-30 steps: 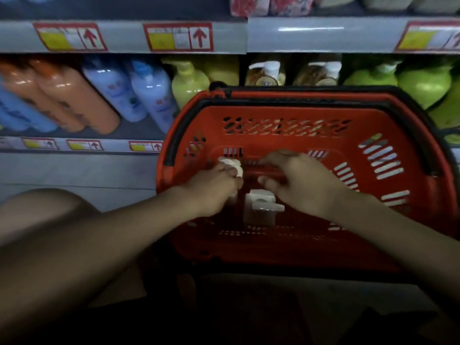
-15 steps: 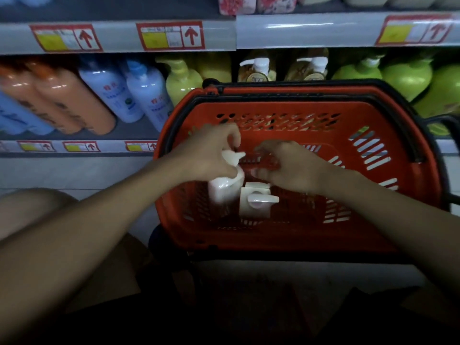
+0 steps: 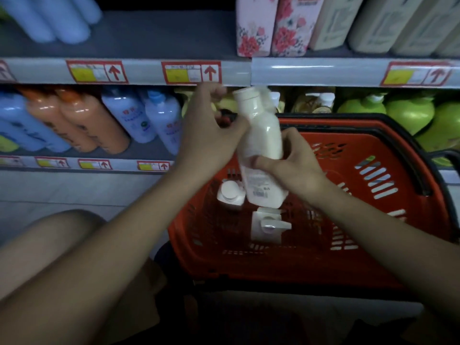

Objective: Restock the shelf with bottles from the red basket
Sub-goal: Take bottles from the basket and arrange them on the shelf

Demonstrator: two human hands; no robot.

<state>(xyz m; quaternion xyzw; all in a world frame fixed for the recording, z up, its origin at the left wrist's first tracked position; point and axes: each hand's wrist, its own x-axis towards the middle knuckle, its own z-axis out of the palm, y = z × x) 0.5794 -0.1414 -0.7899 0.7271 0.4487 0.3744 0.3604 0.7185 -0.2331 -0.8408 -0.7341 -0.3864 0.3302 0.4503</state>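
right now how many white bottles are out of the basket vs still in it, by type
held above the basket, plain-cap white bottle: 1
in the red basket, round-cap white bottle: 1
in the basket, pump-top white bottle: 1
total: 3

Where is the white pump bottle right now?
In the head view, the white pump bottle stands inside the red basket, low centre, just below the cream bottle held in both hands and right of a white capped bottle.

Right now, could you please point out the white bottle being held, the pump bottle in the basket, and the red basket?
white bottle [image 3: 263, 135], head view, shoulder.
pump bottle [image 3: 267, 226], head view, pump head.
red basket [image 3: 348, 125], head view, far rim.
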